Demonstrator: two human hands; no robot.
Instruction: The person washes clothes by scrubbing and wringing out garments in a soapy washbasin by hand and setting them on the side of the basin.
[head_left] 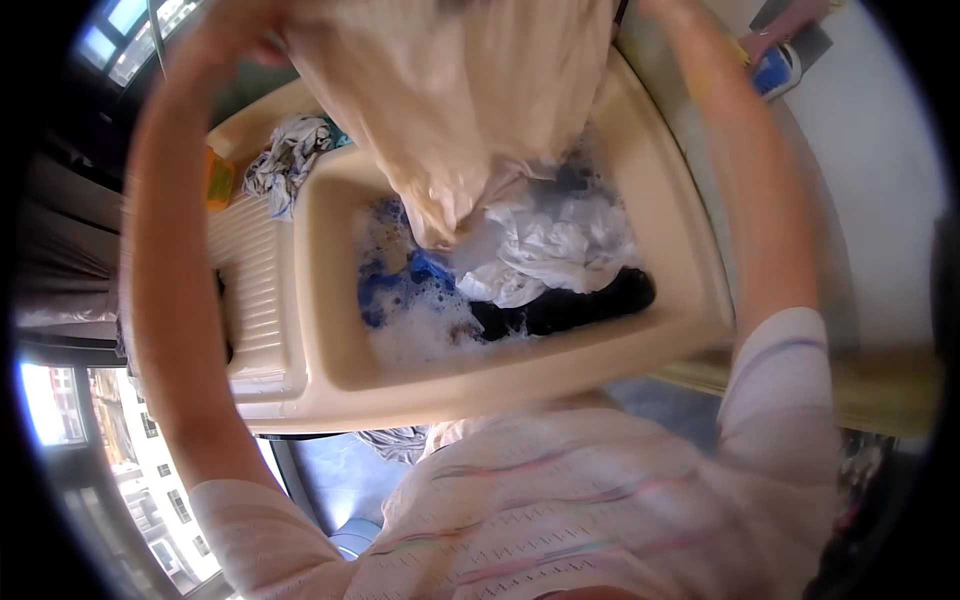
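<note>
A wet beige cloth (pixel 450 90) is stretched up over the sink, its lower end hanging down to the soapy water. My left hand (pixel 240 35) grips its upper left side, partly blurred at the top of the view. At the upper right, my right hand (pixel 655 6) is mostly cut off by the frame edge, beside the cloth's other raised side; its fingers do not show. Beneath the cloth, the beige sink (pixel 690 270) holds sudsy water with a white cloth (pixel 550 245), a black cloth (pixel 580 307) and a blue cloth (pixel 378 295).
Left of the basin is a ribbed washboard (pixel 255 290). A crumpled patterned cloth (pixel 290 160) lies behind it, near an orange-yellow object (pixel 219 180). A blue and white brush-like item (pixel 778 72) rests on the ledge at the upper right. Windows are at the left.
</note>
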